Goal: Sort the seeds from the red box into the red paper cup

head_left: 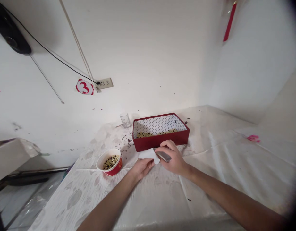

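Just below the frame's centre, before the red box, left hand and right hand both pinch a curled white sheet; light, even pressure should prevent creasing

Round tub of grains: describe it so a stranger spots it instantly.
On the white-covered table, find the dark red box. The tub stands to its left. Unlike the rectangular box, it is round; unlike the clear glass, it is red outside.
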`<act>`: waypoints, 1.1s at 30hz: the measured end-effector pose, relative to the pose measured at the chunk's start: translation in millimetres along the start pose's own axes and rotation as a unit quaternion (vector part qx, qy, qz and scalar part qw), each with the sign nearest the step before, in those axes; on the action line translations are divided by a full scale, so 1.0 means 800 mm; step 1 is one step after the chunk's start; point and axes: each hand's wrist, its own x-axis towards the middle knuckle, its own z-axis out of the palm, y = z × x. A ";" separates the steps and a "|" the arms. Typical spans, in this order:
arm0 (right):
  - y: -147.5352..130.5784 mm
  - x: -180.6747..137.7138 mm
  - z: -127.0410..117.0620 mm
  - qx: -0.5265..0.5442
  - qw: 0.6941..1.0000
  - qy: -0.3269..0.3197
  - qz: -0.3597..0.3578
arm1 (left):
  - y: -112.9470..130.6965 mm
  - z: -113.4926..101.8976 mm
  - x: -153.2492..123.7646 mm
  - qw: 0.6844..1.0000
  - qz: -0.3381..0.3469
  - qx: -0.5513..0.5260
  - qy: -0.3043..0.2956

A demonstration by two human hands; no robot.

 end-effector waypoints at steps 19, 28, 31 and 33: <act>0.003 0.002 -0.003 0.041 0.999 0.001 -0.004 | 0.001 0.005 -0.003 0.999 0.007 0.002 -0.042; 0.003 0.002 -0.007 0.060 0.998 -0.018 -0.009 | 0.003 0.007 -0.004 0.999 0.015 0.001 -0.030; 0.002 0.003 -0.007 0.047 0.999 -0.013 0.000 | 0.005 0.007 -0.004 0.999 0.007 0.002 -0.048; 0.001 0.004 -0.007 0.038 0.999 -0.009 0.004 | 0.006 0.006 -0.003 0.998 0.006 0.005 -0.061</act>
